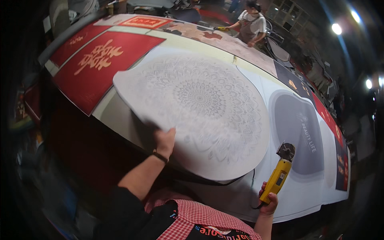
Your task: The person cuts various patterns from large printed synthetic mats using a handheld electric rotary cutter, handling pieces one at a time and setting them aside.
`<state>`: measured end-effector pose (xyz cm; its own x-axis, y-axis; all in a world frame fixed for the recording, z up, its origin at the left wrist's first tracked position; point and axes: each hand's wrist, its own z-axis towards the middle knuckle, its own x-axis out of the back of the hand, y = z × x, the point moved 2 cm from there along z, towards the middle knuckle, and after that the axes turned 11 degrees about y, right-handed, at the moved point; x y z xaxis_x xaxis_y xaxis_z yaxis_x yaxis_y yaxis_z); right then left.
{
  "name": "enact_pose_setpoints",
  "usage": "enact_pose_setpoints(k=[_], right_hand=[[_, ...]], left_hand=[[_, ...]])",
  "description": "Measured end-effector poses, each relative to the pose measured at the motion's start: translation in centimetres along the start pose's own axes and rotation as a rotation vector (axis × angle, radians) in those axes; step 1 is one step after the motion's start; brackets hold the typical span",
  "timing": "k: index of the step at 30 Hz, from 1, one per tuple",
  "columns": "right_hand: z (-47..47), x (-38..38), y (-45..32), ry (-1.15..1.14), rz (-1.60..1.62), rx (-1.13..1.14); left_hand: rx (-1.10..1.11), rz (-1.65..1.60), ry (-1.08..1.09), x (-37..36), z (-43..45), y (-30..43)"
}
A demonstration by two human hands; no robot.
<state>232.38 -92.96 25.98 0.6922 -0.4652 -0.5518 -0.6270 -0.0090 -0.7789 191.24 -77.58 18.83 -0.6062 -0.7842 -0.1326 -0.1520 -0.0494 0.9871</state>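
Note:
A large grey-white mat with a mandala pattern [199,97] has a curved outline and its near edge is raised off the table. My left hand [165,141] grips that edge at the near left, fingers partly hidden and blurred. My right hand [268,199] is closed around the yellow body of a handheld electric rotary cutter [277,178], whose round blade head points away from me. The cutter is over white material right of the mat, near a grey rounded printed shape [300,132]. A dark cord [253,174] shows by the mat's near right edge.
Red printed mats with gold characters [99,57] lie at the left of the long table. Across it, a co-worker [253,24] in an apron holds another yellow tool [222,28] over pinkish patterned material [240,49]. Dark and red printed pieces [327,114] line the right far edge.

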Motion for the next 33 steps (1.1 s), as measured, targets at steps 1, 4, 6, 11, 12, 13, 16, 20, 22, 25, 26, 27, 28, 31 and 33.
enact_pose_setpoints(k=[1,4,6,11,12,13,16,20,22,25,26,27,28,31,33], right_hand=[[-1.4,0.1,0.1,-0.001,0.028,0.005],[-6.9,1.5,0.6,0.134,-0.129,0.174],[-10.4,2.8,0.9,0.18,-0.195,0.23],[-15.5,4.8,2.2,0.295,-0.263,0.252],[-16.0,4.8,2.9,0.325,-0.242,0.225],[-16.2,4.7,3.2,0.37,-0.222,0.203],[-15.9,2.4,6.5,0.307,-0.175,0.148],[-13.5,-2.6,9.7,0.274,-0.22,0.04],[-11.4,-6.3,12.4,0.244,-0.262,-0.024],[-7.7,-11.1,16.5,0.196,-0.258,-0.127],[-6.6,-12.6,18.2,0.205,-0.286,-0.157],[-5.7,-14.0,19.8,0.198,-0.302,-0.171],[-4.7,-15.1,21.5,0.24,-0.335,-0.213],[-2.8,-17.7,25.5,0.243,-0.352,-0.312],[-2.3,-18.6,27.6,0.278,-0.354,-0.358]], left_hand=[[-0.199,0.036,-0.105,-0.6,1.0,2.7],[-0.37,-0.055,-0.221,2.3,7.7,9.2],[-0.443,0.415,-0.245,8.8,16.2,15.5],[-0.609,1.515,1.079,26.3,27.1,27.9],[-0.596,1.518,1.04,26.6,28.3,27.5],[-0.601,1.516,0.8,25.9,28.9,26.5],[-0.705,1.573,0.248,21.6,28.2,16.0],[-0.7,1.429,-0.742,15.4,18.8,0.4],[-0.719,1.317,-1.05,14.2,13.6,-4.4],[-0.761,1.384,-1.316,13.6,8.3,-9.5],[-0.808,1.482,-1.31,13.4,7.9,-10.8],[-0.832,1.495,-1.326,13.1,8.0,-11.9],[-0.868,1.505,-1.361,12.9,8.5,-12.8],[-1.118,1.405,-1.148,12.0,10.4,-14.3],[-0.932,1.401,-1.277,11.6,11.0,-14.9]])
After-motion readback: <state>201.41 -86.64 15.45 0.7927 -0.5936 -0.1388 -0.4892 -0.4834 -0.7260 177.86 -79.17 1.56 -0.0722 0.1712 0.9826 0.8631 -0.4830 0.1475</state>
